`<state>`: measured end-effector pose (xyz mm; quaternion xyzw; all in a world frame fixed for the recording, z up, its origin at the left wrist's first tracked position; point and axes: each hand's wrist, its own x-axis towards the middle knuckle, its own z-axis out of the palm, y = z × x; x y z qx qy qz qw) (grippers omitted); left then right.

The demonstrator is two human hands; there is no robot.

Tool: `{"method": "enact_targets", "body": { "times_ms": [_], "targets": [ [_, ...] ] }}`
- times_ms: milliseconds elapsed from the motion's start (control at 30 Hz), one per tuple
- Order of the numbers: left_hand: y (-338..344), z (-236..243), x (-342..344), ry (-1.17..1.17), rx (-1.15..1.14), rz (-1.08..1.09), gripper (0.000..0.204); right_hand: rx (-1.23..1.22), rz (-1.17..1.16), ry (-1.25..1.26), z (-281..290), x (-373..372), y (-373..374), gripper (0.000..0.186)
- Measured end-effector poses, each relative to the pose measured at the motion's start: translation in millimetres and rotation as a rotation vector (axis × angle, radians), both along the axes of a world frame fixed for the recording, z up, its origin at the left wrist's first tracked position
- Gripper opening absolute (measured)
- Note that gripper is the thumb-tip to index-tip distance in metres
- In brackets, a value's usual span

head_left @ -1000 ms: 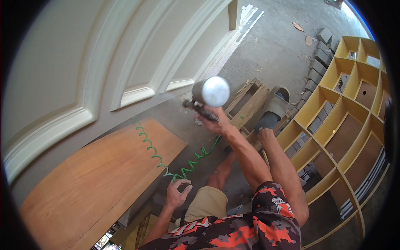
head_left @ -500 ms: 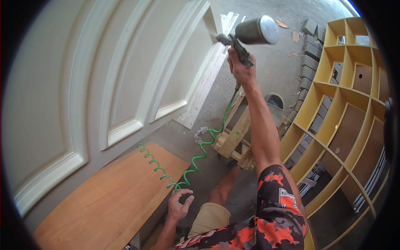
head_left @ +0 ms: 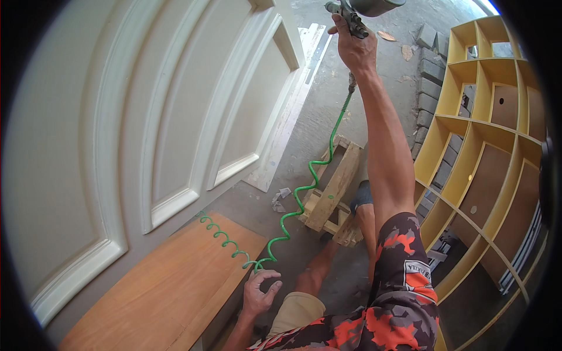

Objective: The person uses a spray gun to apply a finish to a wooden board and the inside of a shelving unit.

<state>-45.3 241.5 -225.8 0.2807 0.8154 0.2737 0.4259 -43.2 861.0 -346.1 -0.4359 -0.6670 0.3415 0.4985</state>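
Observation:
In my right hand (head_left: 358, 55) is a paint spray gun (head_left: 353, 22) with a metal cup, raised at the top of the view at the end of my outstretched arm. The cup is partly cut off by the view's edge. A green coiled air hose (head_left: 287, 225) runs from the gun's handle down to my left hand (head_left: 259, 295). The fingers of that hand curl around the hose, low in front of me. To the left stands a large white panelled door (head_left: 181, 134) with raised mouldings; the gun is beyond its far edge, apart from it.
A brown wooden board (head_left: 158, 281) lies below the door. A small wooden stand (head_left: 331, 196) is on the concrete floor ahead, near my legs. Yellow shelving (head_left: 468, 123) fills the right side, with grey blocks (head_left: 430, 88) beside it. Crumpled paper (head_left: 281, 199) lies by the stand.
My right hand has moved the spray gun farther away and slightly right, off the door's edge. The hose is stretched longer. My left hand has shifted slightly right and down, and a leg has come forward.

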Motion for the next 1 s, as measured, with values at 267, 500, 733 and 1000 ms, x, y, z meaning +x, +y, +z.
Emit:
{"method": "enact_targets", "body": {
  "times_ms": [267, 500, 733, 1000],
  "targets": [
    [-5, 0, -1, -0.016, -0.057, 0.033, 0.023, -0.265, 0.218, 0.123, -32, 5, -75, 0.039],
    [-57, -23, -6, 0.044, -0.170, 0.045, 0.027, -0.322, 0.404, 0.124, -62, 20, -268, 0.008],
    [-102, -49, -2, 0.048, -0.262, 0.038, 0.028, -0.694, 0.884, 0.241, -130, 27, -442, 0.031],
    [-120, -63, 4, 0.045, -0.335, 0.037, 0.029, -0.491, 1.106, 0.328, -124, 29, -479, 0.026]
  ]
}}
